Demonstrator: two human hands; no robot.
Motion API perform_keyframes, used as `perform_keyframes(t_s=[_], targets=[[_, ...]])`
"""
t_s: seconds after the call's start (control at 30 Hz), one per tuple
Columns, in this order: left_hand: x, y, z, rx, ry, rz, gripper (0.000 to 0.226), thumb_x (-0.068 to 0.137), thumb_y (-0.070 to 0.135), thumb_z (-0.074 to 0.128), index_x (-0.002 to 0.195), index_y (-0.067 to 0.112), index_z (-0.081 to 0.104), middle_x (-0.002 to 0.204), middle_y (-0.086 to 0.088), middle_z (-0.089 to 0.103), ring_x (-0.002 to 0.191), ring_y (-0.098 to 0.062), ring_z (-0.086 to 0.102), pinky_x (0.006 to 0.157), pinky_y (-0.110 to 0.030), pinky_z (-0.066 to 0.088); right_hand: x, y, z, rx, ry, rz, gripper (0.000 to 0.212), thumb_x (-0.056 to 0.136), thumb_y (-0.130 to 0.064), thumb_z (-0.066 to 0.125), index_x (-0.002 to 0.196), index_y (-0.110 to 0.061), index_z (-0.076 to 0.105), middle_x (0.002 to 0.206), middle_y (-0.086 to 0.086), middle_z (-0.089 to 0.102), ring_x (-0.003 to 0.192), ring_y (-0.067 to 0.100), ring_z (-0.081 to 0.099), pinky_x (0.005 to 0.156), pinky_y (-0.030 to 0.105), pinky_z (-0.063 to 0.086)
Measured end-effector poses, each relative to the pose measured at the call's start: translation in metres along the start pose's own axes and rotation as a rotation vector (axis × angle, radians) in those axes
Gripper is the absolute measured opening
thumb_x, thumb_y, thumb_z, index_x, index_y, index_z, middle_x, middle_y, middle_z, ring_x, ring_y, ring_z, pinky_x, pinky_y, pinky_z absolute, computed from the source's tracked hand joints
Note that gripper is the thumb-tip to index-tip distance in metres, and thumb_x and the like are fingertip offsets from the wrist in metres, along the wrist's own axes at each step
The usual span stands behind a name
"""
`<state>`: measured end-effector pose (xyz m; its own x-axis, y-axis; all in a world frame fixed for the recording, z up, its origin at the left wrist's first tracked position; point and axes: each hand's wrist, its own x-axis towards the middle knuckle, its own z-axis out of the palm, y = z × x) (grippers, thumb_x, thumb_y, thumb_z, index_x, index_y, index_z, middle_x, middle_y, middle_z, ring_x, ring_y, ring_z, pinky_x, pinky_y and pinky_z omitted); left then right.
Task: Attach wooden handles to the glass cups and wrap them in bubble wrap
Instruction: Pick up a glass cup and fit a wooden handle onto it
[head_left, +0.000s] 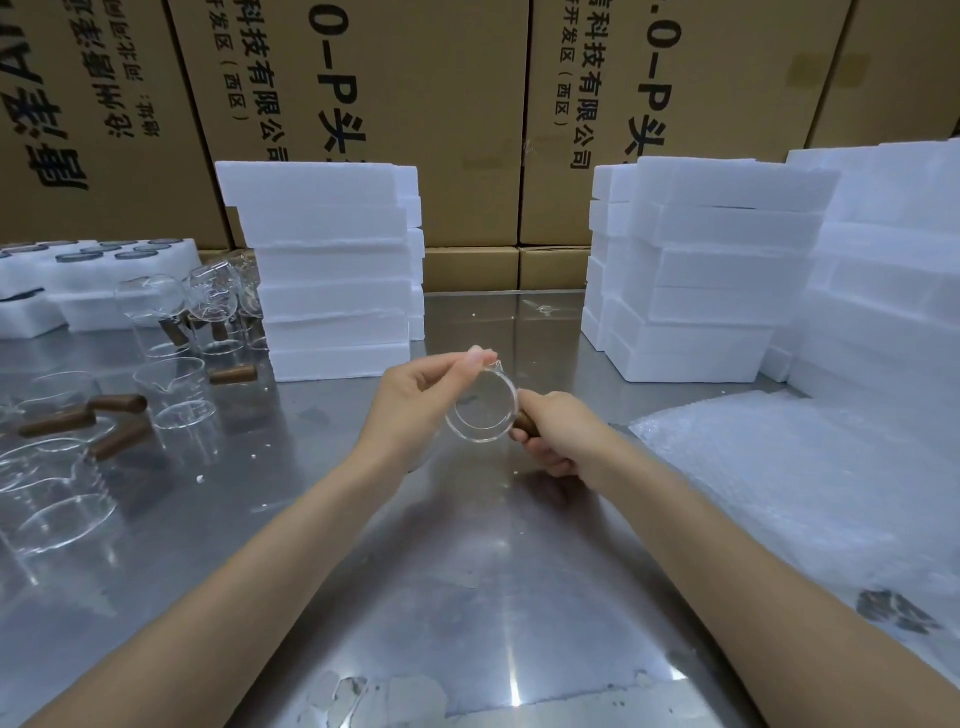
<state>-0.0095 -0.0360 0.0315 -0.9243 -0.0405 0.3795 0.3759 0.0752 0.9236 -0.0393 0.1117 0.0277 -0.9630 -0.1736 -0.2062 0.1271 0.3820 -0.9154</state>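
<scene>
Closest to me, two forearms reach over the steel table (467, 597). Above it the left hand (415, 400) pinches the rim of a glass cup (480, 410) between thumb and fingertips, while the right hand (553, 434) is curled round a wooden handle (524, 423) at the cup's side, so I judge this handle is being fitted or just fitted. A sheet of bubble wrap (779, 478) lies flat on the right, not yet used on this cup. To the left stand more glass cups (176, 395), some with handles, plus loose handles (119, 404); plenty remains. Further back, a foam tray (93, 265) holds dark-rimmed round pieces in its holes, and foam blocks (332, 270) are stacked before cardboard boxes (415, 104).
</scene>
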Motion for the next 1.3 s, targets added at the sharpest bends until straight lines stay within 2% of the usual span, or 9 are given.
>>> perform_keyframes(t_s=[0.17, 0.4, 0.53, 0.67, 0.83, 0.93, 1.1, 1.2, 1.3], targets=[[0.006, 0.000, -0.018, -0.054, -0.276, -0.104, 0.040, 0.080, 0.035, 0.057, 0.116, 0.019, 0.067, 0.120, 0.007, 0.067, 0.120, -0.003, 0.055, 0.106, -0.022, 0.038, 0.002, 0.002, -0.010, 0.026, -0.076, 0.055, 0.038, 0.086, -0.028, 0.041, 0.049, -0.018, 0.042, 0.038, -0.007, 0.024, 0.031, 0.008, 0.014, 0.034, 0.015, 0.011], [0.007, 0.001, -0.030, -0.047, -0.456, -0.102, 0.060, 0.074, 0.011, 0.068, 0.132, 0.013, 0.055, 0.132, 0.003, 0.060, 0.127, -0.006, 0.050, 0.106, -0.019, 0.038, 0.002, 0.003, -0.019, 0.064, -0.201, 0.089, 0.043, 0.090, -0.028, 0.040, 0.048, -0.019, 0.043, 0.037, -0.009, 0.023, 0.031, 0.006, 0.014, 0.033, 0.016, 0.011], [0.005, 0.003, -0.024, 0.038, -0.407, -0.004, 0.066, 0.066, 0.008, 0.077, 0.128, 0.016, 0.057, 0.128, 0.005, 0.063, 0.118, -0.002, 0.056, 0.102, -0.017, 0.042, 0.001, 0.002, -0.020, 0.062, -0.205, 0.102, 0.043, 0.090, -0.030, 0.041, 0.049, -0.019, 0.042, 0.037, -0.009, 0.024, 0.031, 0.006, 0.014, 0.033, 0.016, 0.011], [0.001, -0.002, -0.011, 0.186, -0.283, 0.156, 0.057, 0.065, 0.006, 0.084, 0.117, 0.011, 0.060, 0.113, 0.008, 0.067, 0.106, 0.002, 0.061, 0.089, -0.010, 0.044, 0.000, 0.002, -0.017, 0.050, -0.187, 0.099, 0.036, 0.088, -0.026, 0.037, 0.053, -0.019, 0.041, 0.037, -0.009, 0.023, 0.031, 0.006, 0.013, 0.034, 0.016, 0.010], [-0.005, -0.008, 0.005, 0.340, -0.063, 0.248, 0.053, 0.060, 0.033, 0.090, 0.100, 0.021, 0.058, 0.095, 0.018, 0.066, 0.093, 0.003, 0.062, 0.077, -0.014, 0.047, -0.002, 0.001, -0.011, -0.014, -0.109, 0.089, 0.030, 0.082, -0.021, 0.037, 0.052, -0.019, 0.042, 0.039, -0.008, 0.025, 0.034, 0.008, 0.014, 0.036, 0.017, 0.011], [-0.008, -0.010, 0.012, 0.346, 0.088, 0.203, 0.046, 0.060, 0.050, 0.081, 0.091, 0.026, 0.056, 0.090, 0.021, 0.065, 0.089, 0.001, 0.063, 0.074, -0.021, 0.050, -0.001, 0.002, -0.008, -0.069, -0.092, 0.074, 0.036, 0.086, -0.027, 0.037, 0.051, -0.019, 0.041, 0.038, -0.008, 0.026, 0.033, 0.008, 0.015, 0.036, 0.017, 0.011], [-0.004, -0.010, 0.015, 0.224, 0.142, 0.111, 0.018, 0.087, 0.033, 0.068, 0.085, 0.017, 0.059, 0.087, 0.014, 0.069, 0.088, 0.004, 0.061, 0.075, -0.014, 0.045, 0.003, 0.004, -0.005, -0.106, -0.037, 0.011, 0.032, 0.083, -0.022, 0.035, 0.052, -0.018, 0.043, 0.038, -0.007, 0.029, 0.032, 0.009, 0.017, 0.036, 0.015, 0.012], [0.001, -0.009, 0.011, 0.040, 0.121, 0.005, 0.026, 0.099, 0.028, 0.047, 0.089, 0.013, 0.065, 0.088, 0.018, 0.071, 0.088, 0.008, 0.062, 0.074, -0.005, 0.043, 0.005, 0.004, -0.003, -0.095, 0.029, -0.034, 0.038, 0.086, -0.025, 0.035, 0.050, -0.017, 0.044, 0.036, -0.007, 0.034, 0.029, 0.010, 0.020, 0.036, 0.013, 0.015], [0.004, -0.010, 0.007, -0.016, 0.094, -0.031, 0.032, 0.102, 0.040, 0.035, 0.098, 0.027, 0.065, 0.106, 0.020, 0.067, 0.102, 0.007, 0.059, 0.076, -0.009, 0.042, 0.009, 0.002, 0.001, -0.084, 0.170, -0.115, 0.048, 0.088, -0.028, 0.037, 0.041, -0.018, 0.044, 0.039, -0.007, 0.047, 0.033, 0.011, 0.035, 0.046, 0.022, 0.032]])
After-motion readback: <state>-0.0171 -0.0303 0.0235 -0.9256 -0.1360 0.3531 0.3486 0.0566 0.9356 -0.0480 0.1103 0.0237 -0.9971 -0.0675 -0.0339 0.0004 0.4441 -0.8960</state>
